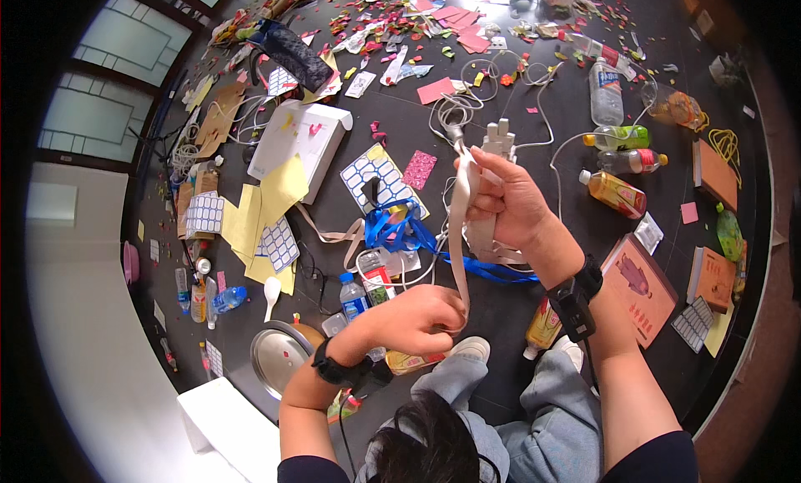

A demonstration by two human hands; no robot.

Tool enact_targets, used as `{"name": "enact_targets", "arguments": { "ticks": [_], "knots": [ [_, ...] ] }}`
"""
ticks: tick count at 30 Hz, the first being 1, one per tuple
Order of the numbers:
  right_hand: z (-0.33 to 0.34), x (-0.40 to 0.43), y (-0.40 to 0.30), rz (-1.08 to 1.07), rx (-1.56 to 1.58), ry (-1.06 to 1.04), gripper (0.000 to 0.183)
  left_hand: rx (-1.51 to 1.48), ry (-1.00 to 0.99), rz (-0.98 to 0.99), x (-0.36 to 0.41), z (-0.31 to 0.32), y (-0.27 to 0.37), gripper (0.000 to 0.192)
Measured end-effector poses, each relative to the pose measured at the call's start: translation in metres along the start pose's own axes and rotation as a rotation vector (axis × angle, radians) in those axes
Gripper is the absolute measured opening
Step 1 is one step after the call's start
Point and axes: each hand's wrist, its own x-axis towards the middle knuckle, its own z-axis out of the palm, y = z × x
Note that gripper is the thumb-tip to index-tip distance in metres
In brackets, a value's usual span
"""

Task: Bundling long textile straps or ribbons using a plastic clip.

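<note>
A beige fabric strap (pixel 460 226) runs upright between my two hands. My right hand (pixel 510 198) pinches its upper part, where it meets a coil of white cord (pixel 455 111). Lower down, my left hand (pixel 416 320) is closed around the strap's lower stretch. Behind my right hand lies a pale object with short blocks at its top (pixel 499 139), partly hidden by the fingers. Tangled blue ribbon (pixel 394 226) lies on the dark floor left of the strap, beside a sheet of blue-framed labels (pixel 369 167). More beige strap (pixel 335 234) lies left of the ribbon.
Plastic bottles (pixel 606 95) and books (pixel 639 283) lie at the right. A white box (pixel 300 139), yellow paper (pixel 285 186), a white spoon (pixel 271 295) and a round metal lid (pixel 281 358) are at the left. Paper scraps (pixel 460 20) cover the far floor. Loose cords trail nearby.
</note>
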Motion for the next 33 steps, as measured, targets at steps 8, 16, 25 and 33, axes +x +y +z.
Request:
{"name": "enact_targets", "arguments": {
  "ticks": [8, 16, 25, 33],
  "knots": [
    [0.006, -0.010, -0.004, -0.095, -0.346, -0.170, 0.020, 0.060, 0.232, -0.179, -0.002, 0.009, -0.017, 0.014],
    [0.026, -0.025, 0.002, -0.135, -0.721, -0.016, 0.012, -0.139, 1.028, -0.174, 0.015, -0.015, -0.008, 0.019],
    [0.023, -0.022, 0.009, -0.273, -0.770, -0.096, 0.011, -0.418, 1.050, 0.007, 0.039, -0.015, 0.017, 0.021],
    [0.027, -0.023, 0.007, -0.295, -0.785, -0.021, 0.013, -0.493, 1.028, 0.103, 0.029, -0.023, 0.022, 0.019]
  ]
}}
